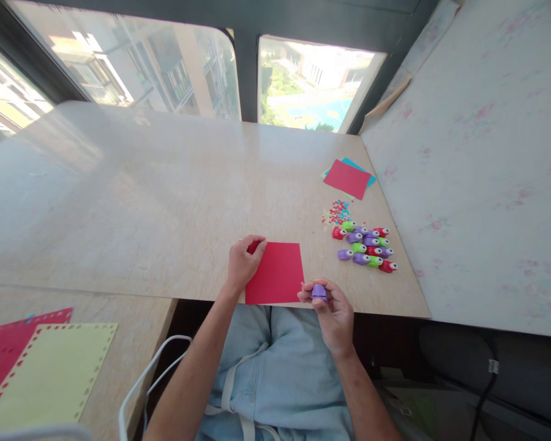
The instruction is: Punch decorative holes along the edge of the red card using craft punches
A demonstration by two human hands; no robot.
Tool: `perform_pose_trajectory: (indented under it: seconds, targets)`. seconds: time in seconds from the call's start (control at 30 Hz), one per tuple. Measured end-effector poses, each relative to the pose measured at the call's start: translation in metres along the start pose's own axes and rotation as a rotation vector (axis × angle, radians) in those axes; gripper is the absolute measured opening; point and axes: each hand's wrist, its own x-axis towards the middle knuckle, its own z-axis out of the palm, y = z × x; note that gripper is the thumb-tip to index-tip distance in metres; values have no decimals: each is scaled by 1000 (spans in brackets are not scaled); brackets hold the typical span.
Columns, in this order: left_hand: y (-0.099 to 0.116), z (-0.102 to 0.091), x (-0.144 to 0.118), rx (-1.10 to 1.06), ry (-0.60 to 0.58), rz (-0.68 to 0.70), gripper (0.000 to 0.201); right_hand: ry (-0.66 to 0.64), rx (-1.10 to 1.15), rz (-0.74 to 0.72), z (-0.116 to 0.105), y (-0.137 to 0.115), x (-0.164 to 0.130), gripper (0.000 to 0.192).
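A square red sheet of paper lies at the table's front edge, directly before me. My left hand is closed at its upper left corner, thumb and fingers pinched on the paper. In my right hand is a small purple paper punch, gripped between thumb and fingers beside the sheet's lower right corner. Whether the paper sits in the punch's slot I cannot tell. To the right stand several more punches in red, green and purple, grouped in rows.
Tiny punched paper bits are heaped behind the punches. Farther back lies a stack of coloured sheets, red on top. At lower left, a yellow sheet with holes along its edges overlaps red paper. A white cable hangs nearby.
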Motion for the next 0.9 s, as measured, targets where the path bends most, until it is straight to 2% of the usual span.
perform_pose_trajectory:
  seconds: [0.17,0.3,0.43,0.6,0.7,0.9]
  targets:
    - [0,0,0,-1,-2,5,16,43,45,103,-5,8,7,30]
    - [0,0,0,4,-3,2,17,10,10,105,-8,8,6,29]
    - [1,0,0,7,-8,-3,18,19,2,83,-7,6,5,28]
    - [1,0,0,16,-5,-11,18,23,101,206,-5,-2,10,34]
    - [2,-1,0,15,-9,-21,18,30,148,233,-6,-7,14,37]
    - [2,-1,0,16,-21,-32,21,146,-67,167,-13,-10,14,42]
